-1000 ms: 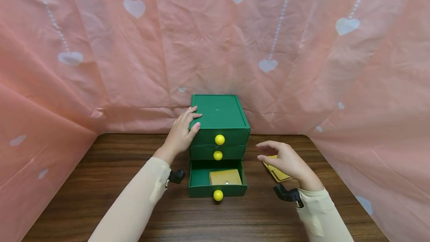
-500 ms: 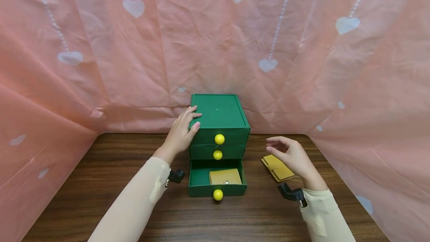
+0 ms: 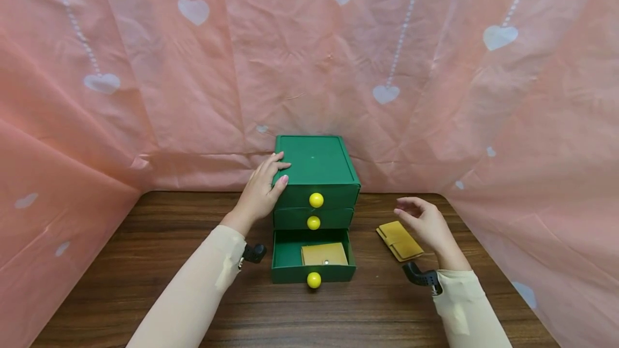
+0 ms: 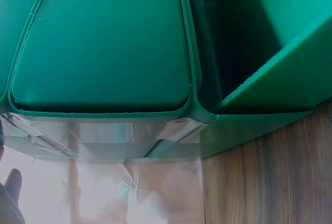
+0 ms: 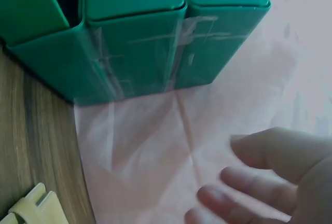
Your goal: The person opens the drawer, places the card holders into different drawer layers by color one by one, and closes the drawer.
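A green drawer cabinet (image 3: 316, 160) with yellow round knobs stands at the back middle of the table. My left hand (image 3: 261, 189) rests on its top left edge, fingers spread over the corner. The bottom drawer (image 3: 287, 275) is pulled out, and a yellow wallet (image 3: 324, 254) with a snap button lies in it. On the table to the right lies a second yellow wallet (image 3: 400, 241), strap closed. My right hand (image 3: 429, 225) hovers just right of that wallet, fingers loosely bent and holding nothing. In the right wrist view the fingers (image 5: 249, 187) are apart from everything.
The dark wooden table (image 3: 309, 318) reaches back to a pink curtain (image 3: 217, 95) with white hearts, which also hangs at both sides. Clear tape (image 5: 106, 68) runs down the cabinet's side. Each wrist carries a black camera mount (image 3: 419, 277).
My right hand has moved right, off the wallet on the table, which now shows whole. The left hand, the cabinet and the pulled-out drawer have stayed put.
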Demonstrator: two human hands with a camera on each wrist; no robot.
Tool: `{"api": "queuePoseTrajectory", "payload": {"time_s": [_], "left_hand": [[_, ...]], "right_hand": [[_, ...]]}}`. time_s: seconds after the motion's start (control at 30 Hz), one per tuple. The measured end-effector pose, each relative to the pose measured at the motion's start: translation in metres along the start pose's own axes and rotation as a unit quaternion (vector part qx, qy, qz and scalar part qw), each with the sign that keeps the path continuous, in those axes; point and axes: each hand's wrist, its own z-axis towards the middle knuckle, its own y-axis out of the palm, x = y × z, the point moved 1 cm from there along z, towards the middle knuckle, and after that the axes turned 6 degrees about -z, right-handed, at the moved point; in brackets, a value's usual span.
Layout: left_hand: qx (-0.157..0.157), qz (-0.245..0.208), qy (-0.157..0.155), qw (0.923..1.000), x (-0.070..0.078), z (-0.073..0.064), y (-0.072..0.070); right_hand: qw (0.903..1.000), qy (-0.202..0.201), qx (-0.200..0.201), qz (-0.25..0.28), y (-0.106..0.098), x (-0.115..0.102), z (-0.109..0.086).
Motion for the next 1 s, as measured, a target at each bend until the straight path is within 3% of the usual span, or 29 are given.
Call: {"api": "queuePoseTrajectory", "payload": {"time_s": [0.2, 0.43, 0.7, 1.0], "left_hand": [[-0.001, 0.0, -0.006, 1.0, 0.0, 0.0, -0.001], [0.0, -0.001, 0.0, 1.0, -0.001, 0.0, -0.001], [-0.001, 0.001, -0.001, 1.0, -0.002, 0.0, 0.0], [-0.002, -0.001, -0.003, 1.0, 0.0, 0.001, -0.002]], "right_hand": [[0.9968, 0.037, -0.069, -0.012, 0.005, 0.01, 0.004], [0.9947, 0.052, -0.089, -0.009, 0.011, 0.018, 0.006], [0.9847, 0.082, -0.148, -0.042, 0.014, 0.027, 0.008], [0.9804, 0.093, -0.168, -0.044, 0.019, 0.033, 0.009]]}}
